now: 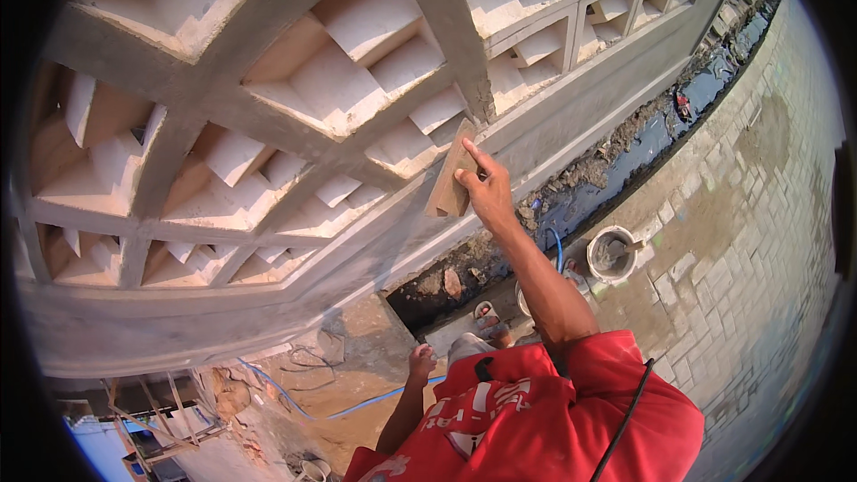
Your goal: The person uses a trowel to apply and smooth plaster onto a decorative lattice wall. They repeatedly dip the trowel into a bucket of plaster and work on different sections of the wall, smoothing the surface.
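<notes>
My right hand (487,186) grips a wooden float (453,174), a flat brown board held tilted by the grey ledge below the openwork wall. The index finger lies stretched along the board and the other fingers curl at its edge. Close behind the float stands the cement-coated wall (366,147), with deep square openings and pale angled slabs inside them. My left hand (422,363) hangs low beside my body, away from the wall. Its fingers are curled, and nothing shows sticking out of them.
A ditch with dark water (625,156) and rubble runs along the wall's foot. Beyond it, a bucket of grey mortar (612,254) stands on the paving (714,303). A blue hose (375,403) crosses the ground at lower left, near a wooden frame (165,419).
</notes>
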`<action>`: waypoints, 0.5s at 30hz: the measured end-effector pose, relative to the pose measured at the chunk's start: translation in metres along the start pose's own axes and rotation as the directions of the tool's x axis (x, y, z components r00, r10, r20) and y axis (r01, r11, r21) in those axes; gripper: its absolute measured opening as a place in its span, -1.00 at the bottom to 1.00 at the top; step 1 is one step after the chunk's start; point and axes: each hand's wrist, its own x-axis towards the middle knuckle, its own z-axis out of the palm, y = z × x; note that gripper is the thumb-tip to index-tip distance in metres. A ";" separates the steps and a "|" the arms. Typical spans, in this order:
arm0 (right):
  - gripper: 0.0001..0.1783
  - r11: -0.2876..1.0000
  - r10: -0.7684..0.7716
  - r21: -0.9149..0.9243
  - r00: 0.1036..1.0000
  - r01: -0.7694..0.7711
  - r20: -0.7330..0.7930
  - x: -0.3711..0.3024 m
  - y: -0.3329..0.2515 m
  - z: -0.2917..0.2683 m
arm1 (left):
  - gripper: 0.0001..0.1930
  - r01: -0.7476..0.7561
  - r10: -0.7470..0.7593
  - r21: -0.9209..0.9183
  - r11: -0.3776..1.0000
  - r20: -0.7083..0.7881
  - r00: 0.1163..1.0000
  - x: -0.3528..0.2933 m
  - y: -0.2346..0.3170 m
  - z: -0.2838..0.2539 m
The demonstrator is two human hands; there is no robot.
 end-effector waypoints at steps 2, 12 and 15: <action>-0.46 0.961 0.154 0.220 0.985 -0.166 0.071 -0.010 -0.004 -0.020 | -0.68 -0.006 0.007 0.046 0.999 -0.018 1.000 0.002 -0.002 0.006; -0.71 0.332 0.392 0.823 0.861 -0.462 0.325 0.039 -0.007 -0.074 | -0.80 0.077 -0.080 -0.064 0.995 -0.043 0.996 0.003 -0.013 0.032; -0.72 0.286 0.458 0.832 0.830 -0.475 0.317 0.048 -0.022 -0.062 | -0.79 0.058 -0.067 -0.114 0.992 -0.080 0.995 -0.003 -0.018 0.044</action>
